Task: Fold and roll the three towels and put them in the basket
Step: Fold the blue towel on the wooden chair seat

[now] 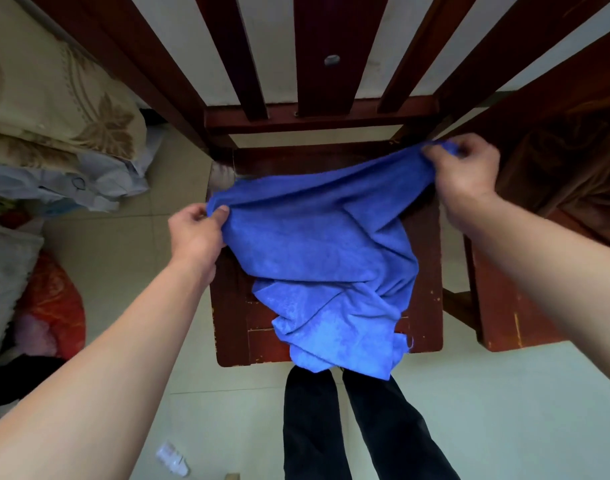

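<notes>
Blue microfibre towel (324, 258), stretched out over the chair (424, 271) seat. Left hand (196, 230) pinches one top corner w/ thumb and curled fingers; right hand (464, 174) bunches the other, fingers closed round it. Prob. held wide apart to pull the top edge taut and square it for folding. Lower half sags crumpled, hem hanging past the seat's front. No basket in sight.

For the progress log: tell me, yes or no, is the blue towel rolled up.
No, the blue towel hangs unrolled and crumpled, its top edge pinched by the left hand and right hand.
</notes>
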